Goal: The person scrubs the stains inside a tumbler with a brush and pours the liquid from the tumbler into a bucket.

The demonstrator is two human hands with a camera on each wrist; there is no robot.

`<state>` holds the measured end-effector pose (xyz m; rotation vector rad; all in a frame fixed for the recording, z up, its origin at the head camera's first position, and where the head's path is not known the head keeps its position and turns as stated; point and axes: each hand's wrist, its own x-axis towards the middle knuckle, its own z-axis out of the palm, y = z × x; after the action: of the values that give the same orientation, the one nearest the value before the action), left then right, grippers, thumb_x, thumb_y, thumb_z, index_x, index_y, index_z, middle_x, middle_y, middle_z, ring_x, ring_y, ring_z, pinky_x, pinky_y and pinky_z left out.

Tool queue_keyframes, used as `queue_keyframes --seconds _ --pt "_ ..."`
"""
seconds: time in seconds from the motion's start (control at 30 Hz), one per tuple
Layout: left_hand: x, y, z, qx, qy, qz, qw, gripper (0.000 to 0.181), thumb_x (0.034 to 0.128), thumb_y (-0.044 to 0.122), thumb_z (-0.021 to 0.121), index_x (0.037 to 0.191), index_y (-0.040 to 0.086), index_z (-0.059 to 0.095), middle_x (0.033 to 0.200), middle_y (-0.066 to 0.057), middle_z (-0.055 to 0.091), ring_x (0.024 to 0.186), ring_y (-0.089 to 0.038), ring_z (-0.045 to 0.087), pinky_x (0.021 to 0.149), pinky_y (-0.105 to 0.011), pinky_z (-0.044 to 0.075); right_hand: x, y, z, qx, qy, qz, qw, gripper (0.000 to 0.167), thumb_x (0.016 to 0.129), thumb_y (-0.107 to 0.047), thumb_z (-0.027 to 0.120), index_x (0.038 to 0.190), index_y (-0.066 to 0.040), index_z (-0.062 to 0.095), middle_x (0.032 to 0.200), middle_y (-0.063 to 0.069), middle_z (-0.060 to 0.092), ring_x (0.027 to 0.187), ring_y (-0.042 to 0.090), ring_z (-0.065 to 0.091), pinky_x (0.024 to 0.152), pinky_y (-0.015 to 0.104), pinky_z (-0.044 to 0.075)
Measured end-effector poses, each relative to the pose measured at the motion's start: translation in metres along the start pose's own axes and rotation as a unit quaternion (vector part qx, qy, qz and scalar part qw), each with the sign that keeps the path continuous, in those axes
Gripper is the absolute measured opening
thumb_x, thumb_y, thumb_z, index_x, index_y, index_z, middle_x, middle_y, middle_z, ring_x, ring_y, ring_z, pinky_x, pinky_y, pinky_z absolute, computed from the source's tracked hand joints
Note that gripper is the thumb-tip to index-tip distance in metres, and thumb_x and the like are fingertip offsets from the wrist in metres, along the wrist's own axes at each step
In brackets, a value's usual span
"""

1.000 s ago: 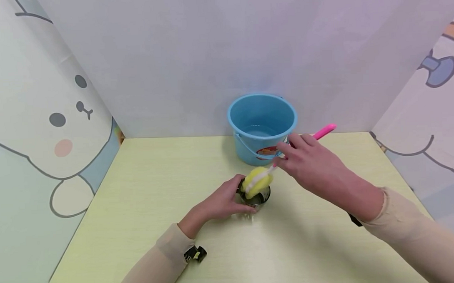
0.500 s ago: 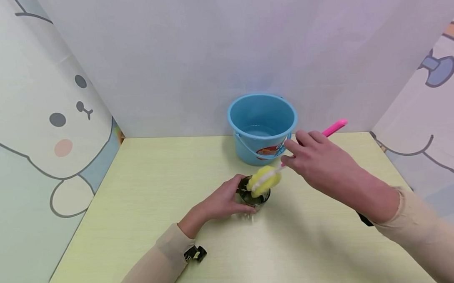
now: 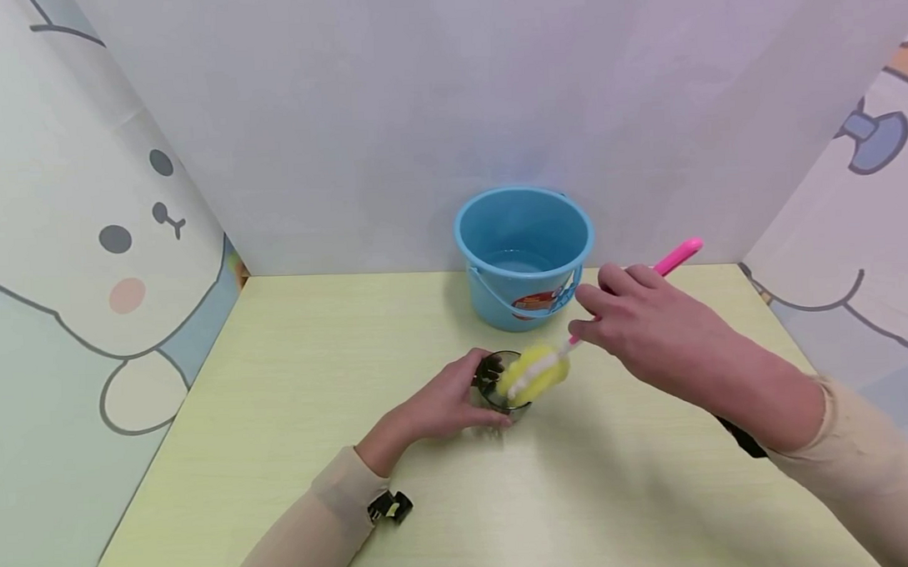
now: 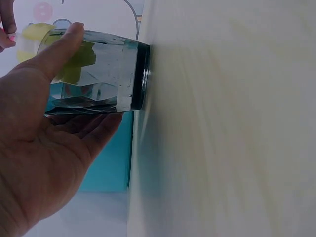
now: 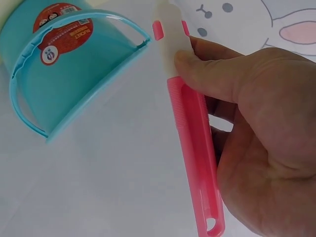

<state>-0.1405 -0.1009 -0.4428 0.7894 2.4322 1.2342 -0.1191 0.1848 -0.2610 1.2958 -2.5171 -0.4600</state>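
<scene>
My left hand [image 3: 445,405] grips a dark-tinted drinking glass [image 4: 111,74], thumb on one side and fingers on the other. The glass stands upright on the table. My right hand [image 3: 647,331] pinches the pink and white handle of a sponge cup brush [image 5: 192,133], thumb pressed on its white neck. Tilted down to the left, the brush has its yellow sponge head [image 3: 540,371] at the glass's mouth. Part of the sponge shows through the glass wall in the left wrist view; the rest sticks out past the rim.
A light blue bucket [image 3: 484,295] with water at its bottom stands behind the glass, its handle hanging down in front. The pale wooden table [image 3: 336,338] meets a plain wall [image 3: 344,154] at the back. Cartoon-printed panels [image 3: 53,206] flank both sides.
My right hand has moved to the right with the brush, drawing the sponge partly up out of the glass toward its right rim. The left hand and glass have stayed in place.
</scene>
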Motion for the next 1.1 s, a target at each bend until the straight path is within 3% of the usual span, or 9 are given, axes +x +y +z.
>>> queue_keyframes --seconds 0.53,1.1 --pt "0.000 0.001 0.000 -0.009 0.000 -0.002 1.0000 0.090 0.0816 0.038 0.095 0.151 0.014 0.043 0.144 0.002 0.058 0.131 -0.013 0.055 0.115 -0.036 0.045 0.001 -0.001 0.016 0.050 0.030 -0.006 0.9983 0.047 0.074 -0.002 0.096 0.116 -0.018 0.080 0.102 0.008 0.059 0.092 0.031 0.051 0.076 0.041 0.042" --pt "0.000 -0.002 0.001 -0.008 0.008 0.014 0.9998 0.085 0.0816 0.034 0.096 0.147 0.013 0.045 0.137 0.001 0.060 0.125 -0.013 0.057 0.113 -0.036 0.046 0.005 -0.008 0.034 0.068 0.039 0.041 0.9961 0.049 0.077 0.000 0.093 0.120 -0.017 0.079 0.106 0.010 0.063 0.098 0.034 0.053 0.079 0.043 0.045"
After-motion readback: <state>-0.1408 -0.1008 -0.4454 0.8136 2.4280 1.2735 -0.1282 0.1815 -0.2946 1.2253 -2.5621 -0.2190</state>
